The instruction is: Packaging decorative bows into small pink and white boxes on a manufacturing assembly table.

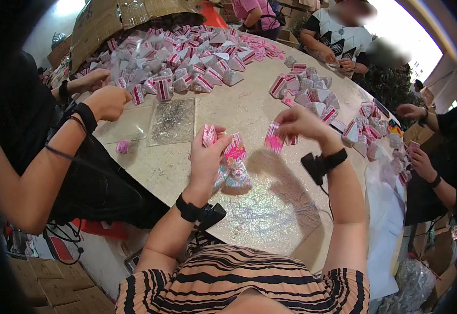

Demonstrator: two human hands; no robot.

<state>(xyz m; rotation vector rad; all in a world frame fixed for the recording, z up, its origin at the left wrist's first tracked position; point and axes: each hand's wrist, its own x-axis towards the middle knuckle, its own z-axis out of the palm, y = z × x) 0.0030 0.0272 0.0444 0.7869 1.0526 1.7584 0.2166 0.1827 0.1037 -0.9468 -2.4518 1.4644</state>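
Note:
My left hand [205,163] is closed around the tops of small clear bags of pastel glittery filling [238,178]. A pink printed card header [234,150] sits at the top of one bag, and more pink card shows between my fingers. To the right, my right hand [304,124] pinches a pink striped card [274,140] just above the table, apart from the bags. Another bit of pink card shows beneath that hand. Loose pale strands [286,214] lie on the table in front of me.
A large heap of carded bags [181,63] spills from a cardboard box [129,15] at the far left. Smaller piles [312,91] lie to the right. A clear flat tray [172,121] rests on the table [228,107]. Co-workers' hands [108,102] work at left, right and far side.

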